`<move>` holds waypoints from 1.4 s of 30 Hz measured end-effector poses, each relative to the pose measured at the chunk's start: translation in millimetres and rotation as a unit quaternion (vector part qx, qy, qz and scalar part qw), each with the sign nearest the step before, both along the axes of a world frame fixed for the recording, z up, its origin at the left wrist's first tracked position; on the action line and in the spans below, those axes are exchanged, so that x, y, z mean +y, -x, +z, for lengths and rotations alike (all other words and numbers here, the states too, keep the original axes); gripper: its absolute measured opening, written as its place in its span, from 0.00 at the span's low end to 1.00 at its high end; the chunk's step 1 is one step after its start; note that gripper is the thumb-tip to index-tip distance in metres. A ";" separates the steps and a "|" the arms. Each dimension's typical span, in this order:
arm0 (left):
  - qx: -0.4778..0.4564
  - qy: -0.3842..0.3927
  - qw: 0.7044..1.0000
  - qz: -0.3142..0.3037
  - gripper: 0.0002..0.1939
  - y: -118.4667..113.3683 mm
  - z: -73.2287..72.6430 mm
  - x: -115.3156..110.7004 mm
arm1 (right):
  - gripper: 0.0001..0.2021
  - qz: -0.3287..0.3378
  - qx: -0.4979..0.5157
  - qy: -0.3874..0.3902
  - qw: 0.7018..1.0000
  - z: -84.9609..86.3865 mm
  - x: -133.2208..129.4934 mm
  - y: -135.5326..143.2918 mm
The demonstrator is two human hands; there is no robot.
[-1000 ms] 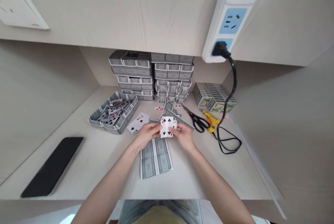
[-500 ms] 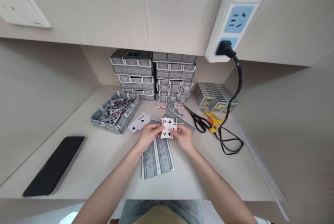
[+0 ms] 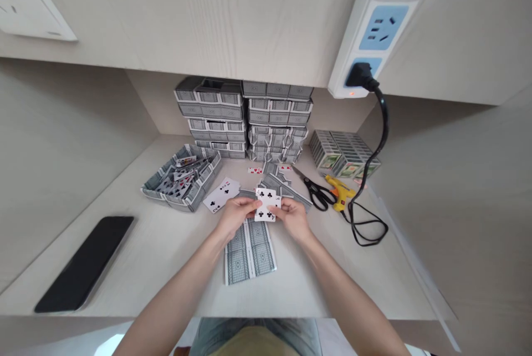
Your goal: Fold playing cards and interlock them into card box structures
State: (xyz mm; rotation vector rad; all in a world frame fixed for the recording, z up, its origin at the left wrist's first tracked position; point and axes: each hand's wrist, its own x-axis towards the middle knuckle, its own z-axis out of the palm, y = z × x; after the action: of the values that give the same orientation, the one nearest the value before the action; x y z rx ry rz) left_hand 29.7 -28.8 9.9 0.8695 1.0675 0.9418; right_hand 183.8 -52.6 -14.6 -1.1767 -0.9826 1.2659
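Tipped slightly lower than before, the four of clubs (image 3: pixel 265 209) is at the far end of the card-back panel (image 3: pixel 261 248); left hand (image 3: pixel 238 215) pinches its left side; right hand (image 3: pixel 293 217) grips its right.

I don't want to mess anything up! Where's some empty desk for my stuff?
There's bare desk between the phone and the left forearm, in front of the card tray. More lies right of the right forearm, nearer than the cable loop. Farther back is crowded: folded cards, scissors, glue gun.
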 end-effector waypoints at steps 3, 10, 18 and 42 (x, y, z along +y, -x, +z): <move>0.008 -0.006 1.000 0.001 0.14 -0.2 0.0 -0.2 | 0.16 0.002 0.005 0.009 1.000 2.1 -0.3 0.3; 0.026 -0.016 1.000 0.007 0.13 -0.6 -0.6 -0.3 | 0.17 0.004 0.043 0.023 0.999 9.3 -1.6 2.3; 0.157 -0.139 0.978 0.010 0.17 -5.1 -11.4 0.1 | 0.15 -0.003 0.042 0.038 0.998 12.7 -3.1 4.7; 0.229 -0.222 0.948 0.006 0.26 -11.3 -16.3 -8.1 | 0.14 0.065 0.025 -0.013 0.997 17.8 -4.7 3.9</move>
State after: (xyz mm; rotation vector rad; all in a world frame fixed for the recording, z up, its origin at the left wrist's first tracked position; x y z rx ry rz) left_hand 41.0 -36.9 -6.4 1.5097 1.2721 1.0368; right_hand 179.9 -57.4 3.3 -1.0708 -1.0505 1.3753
